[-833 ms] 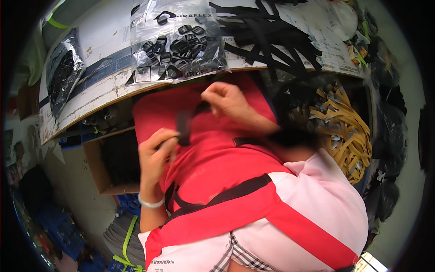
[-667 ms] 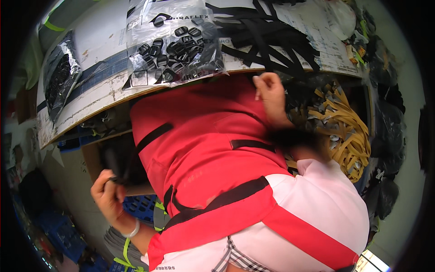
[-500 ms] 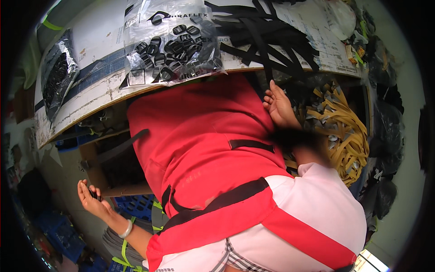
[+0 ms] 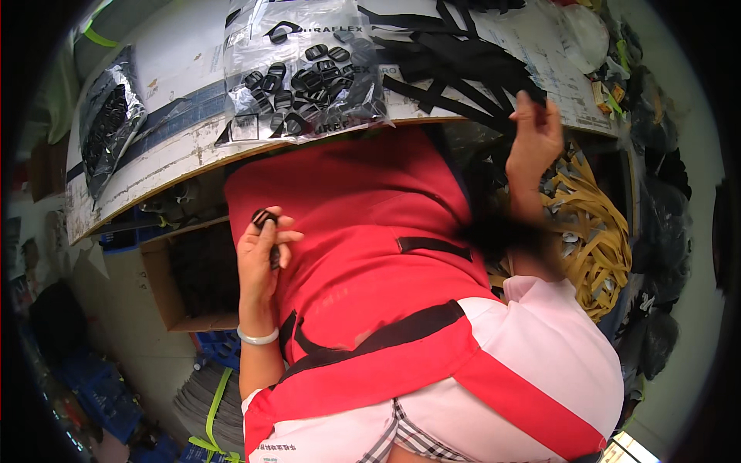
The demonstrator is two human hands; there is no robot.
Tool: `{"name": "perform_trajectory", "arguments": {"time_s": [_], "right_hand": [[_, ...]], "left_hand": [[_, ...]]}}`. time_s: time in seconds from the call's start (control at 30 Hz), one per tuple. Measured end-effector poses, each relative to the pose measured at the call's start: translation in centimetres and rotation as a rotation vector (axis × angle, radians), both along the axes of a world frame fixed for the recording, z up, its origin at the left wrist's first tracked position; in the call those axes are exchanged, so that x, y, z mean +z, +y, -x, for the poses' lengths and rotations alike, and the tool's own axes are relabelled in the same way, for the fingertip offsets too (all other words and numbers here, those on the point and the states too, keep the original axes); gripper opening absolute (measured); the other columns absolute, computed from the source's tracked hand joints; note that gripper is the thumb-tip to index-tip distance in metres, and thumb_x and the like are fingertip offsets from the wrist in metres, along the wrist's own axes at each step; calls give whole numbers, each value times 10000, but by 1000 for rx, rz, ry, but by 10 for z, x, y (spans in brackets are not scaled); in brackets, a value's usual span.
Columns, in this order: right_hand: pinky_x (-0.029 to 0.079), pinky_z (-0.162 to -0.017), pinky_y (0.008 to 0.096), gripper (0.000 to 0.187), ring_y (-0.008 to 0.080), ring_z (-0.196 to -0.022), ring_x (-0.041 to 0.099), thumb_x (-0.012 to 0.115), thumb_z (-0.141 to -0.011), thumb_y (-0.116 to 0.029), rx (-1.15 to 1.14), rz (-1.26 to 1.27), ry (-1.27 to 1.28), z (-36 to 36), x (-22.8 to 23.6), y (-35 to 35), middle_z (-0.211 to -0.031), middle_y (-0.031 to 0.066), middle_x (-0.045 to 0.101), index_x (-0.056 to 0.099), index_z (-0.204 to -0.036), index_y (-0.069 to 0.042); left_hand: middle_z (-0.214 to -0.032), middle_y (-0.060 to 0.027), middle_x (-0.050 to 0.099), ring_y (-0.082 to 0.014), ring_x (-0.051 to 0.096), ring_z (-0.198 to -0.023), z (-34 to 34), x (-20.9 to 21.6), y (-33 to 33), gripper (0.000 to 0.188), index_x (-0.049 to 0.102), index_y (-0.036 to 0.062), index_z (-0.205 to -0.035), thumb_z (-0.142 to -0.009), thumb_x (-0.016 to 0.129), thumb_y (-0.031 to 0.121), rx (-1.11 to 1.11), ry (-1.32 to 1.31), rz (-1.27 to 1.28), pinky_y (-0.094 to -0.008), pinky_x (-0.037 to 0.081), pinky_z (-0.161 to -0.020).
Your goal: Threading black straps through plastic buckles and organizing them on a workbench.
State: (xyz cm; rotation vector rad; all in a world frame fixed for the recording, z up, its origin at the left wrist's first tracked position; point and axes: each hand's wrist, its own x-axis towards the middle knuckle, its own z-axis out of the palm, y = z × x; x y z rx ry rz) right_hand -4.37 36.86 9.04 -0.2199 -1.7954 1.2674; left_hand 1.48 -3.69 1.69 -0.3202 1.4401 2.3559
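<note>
My left hand (image 4: 256,266) is raised in front of the red apron (image 4: 347,201). Its thumb and fingers grip a small black plastic buckle (image 4: 264,218), and another dark piece shows lower in the curled fingers. Over the front edge of the table, my right hand (image 4: 534,143) has its fingers apart at the ends of black webbing straps (image 4: 478,69). Slight blur hides whether any strap lies between those fingers. A clear plastic bag (image 4: 239,127) holding several black buckles (image 4: 320,77) lies on the table, left of the straps.
The worn white table (image 4: 185,147) curves across in front of me. Another bag of dark parts (image 4: 108,131) lies at its left. Below the right side hangs a heap of yellow-brown strapping (image 4: 590,247). A cardboard box (image 4: 166,289) and grey bundles (image 4: 208,405) stand lower left.
My left hand has come up and right from low left, still with the buckle. My right hand has moved up and right to the strap ends. A dark strap near the apron's left side is gone from view.
</note>
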Motion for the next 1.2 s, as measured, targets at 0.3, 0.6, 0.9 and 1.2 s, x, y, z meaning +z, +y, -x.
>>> {"name": "perform_trajectory", "arguments": {"time_s": [0.3,0.6,0.9,1.2], "right_hand": [[524,-715,251,149,162,-780,631,642,-895,-23,450,-36,145,-48,107,-56,-926,93,637,535,-996,3],[435,-571,178,187,37,-654,549,602,-944,-183,1193,556,-1060,-31,-1,-153,-780,10,633,626,-954,2],[388,-444,147,146,11,-531,527,608,-933,-192,1189,837,-1062,-27,-15,-153,-732,-12,615,612,-912,-48],[388,-397,179,138,35,-460,507,600,-939,-187,1177,980,-1067,-31,-10,-159,-679,-14,590,603,-911,-53]], "left_hand": [[-764,-36,644,-47,536,-531,11,29,57,216,624,-4,-1092,-995,520,158,-203,94,196,-173,379,-422],[-660,18,576,-28,475,-513,8,45,60,191,620,22,-938,-1001,516,168,-262,181,165,-183,348,-434],[-639,28,562,-28,486,-543,6,40,69,127,634,9,-893,-963,566,91,-96,436,503,-197,384,-485],[-678,-3,609,-54,517,-569,5,34,64,80,646,-6,-954,-935,580,35,-122,385,464,-224,417,-509]]}}
